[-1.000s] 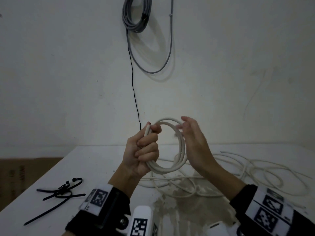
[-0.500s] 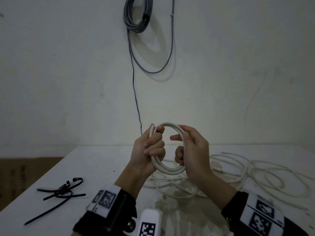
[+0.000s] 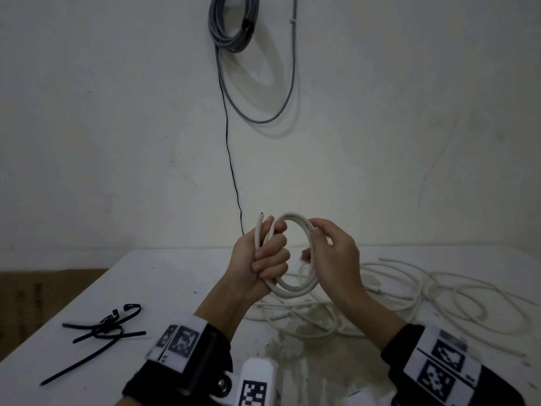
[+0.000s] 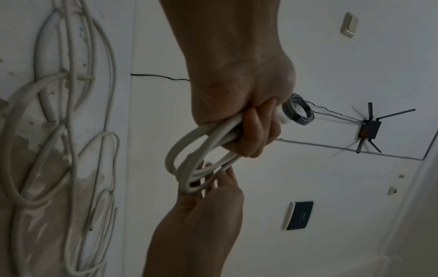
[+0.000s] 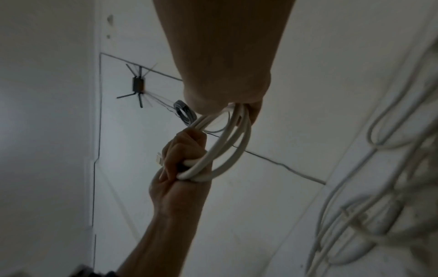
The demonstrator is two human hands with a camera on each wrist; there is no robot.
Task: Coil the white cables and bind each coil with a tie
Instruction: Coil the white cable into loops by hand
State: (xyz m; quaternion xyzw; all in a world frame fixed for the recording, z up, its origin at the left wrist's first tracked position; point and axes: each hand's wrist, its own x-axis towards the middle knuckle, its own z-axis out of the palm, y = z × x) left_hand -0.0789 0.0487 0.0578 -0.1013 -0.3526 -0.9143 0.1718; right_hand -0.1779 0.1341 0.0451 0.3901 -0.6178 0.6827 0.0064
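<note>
A white cable coil [image 3: 295, 289] of a few loops is held upright above the white table [image 3: 164, 288]. My left hand [image 3: 265, 260] grips its left side in a fist, and a cut cable end [image 3: 260, 222] sticks up past the thumb. My right hand [image 3: 330, 253] holds the coil's right side, fingers curled round the loops [image 4: 189, 180]. The same coil [image 5: 225, 150] runs between both hands in the right wrist view. Several black ties [image 3: 99, 329] lie at the table's front left. Loose white cables [image 3: 439, 294] sprawl behind and right of my hands.
A grey cable bundle [image 3: 234, 24] hangs on the wall above, with a thin black wire [image 3: 231, 171] running down behind the table. Brown cardboard [image 3: 38, 291] stands left of the table. The tabletop in front of me has a worn, stained patch [image 3: 304, 347].
My right hand went from open beside the coil to gripping its right side. The coil shifted slightly and a cable end now sticks up from my left fist.
</note>
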